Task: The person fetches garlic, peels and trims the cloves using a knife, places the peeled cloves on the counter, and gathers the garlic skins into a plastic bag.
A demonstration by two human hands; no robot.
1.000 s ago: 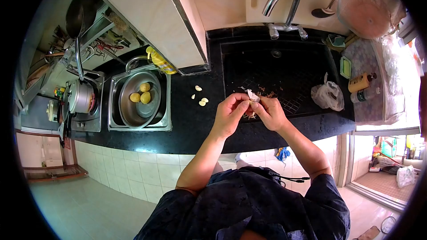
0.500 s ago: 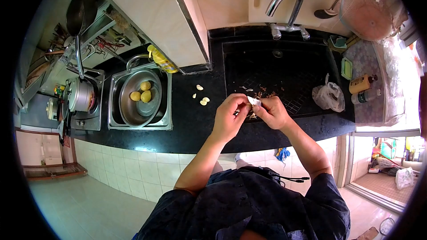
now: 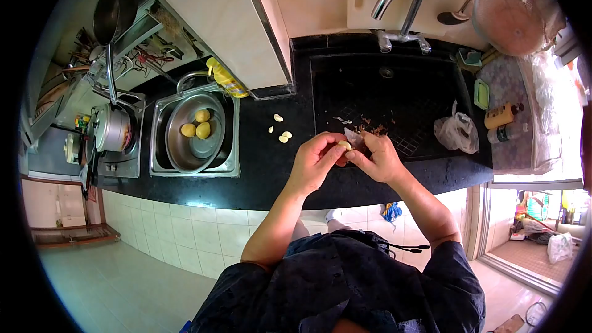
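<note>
My left hand (image 3: 317,159) is closed in a pinch on a pale garlic clove (image 3: 345,145), over the near edge of the dark sink (image 3: 394,86). Right beside it, the fingers of my right hand (image 3: 376,155) are pinched on a piece of whitish papery skin (image 3: 354,138), with the thumb near the clove. Several peeled garlic cloves (image 3: 283,139) lie on the black counter (image 3: 265,176) to the left. Brown and white scraps of skin (image 3: 374,129) are scattered in the sink beyond my hands.
A metal bowl (image 3: 179,122) with yellow round produce (image 3: 203,130) sits in the small steel sink on the left. A faucet (image 3: 404,12) rises behind the dark sink. At its right edge rests a plastic bag (image 3: 456,132), with bottles (image 3: 502,116) farther right.
The clove now shows between my fingertips, where white skin covered the view before. The skin piece has shifted slightly up and away from my left thumb.
</note>
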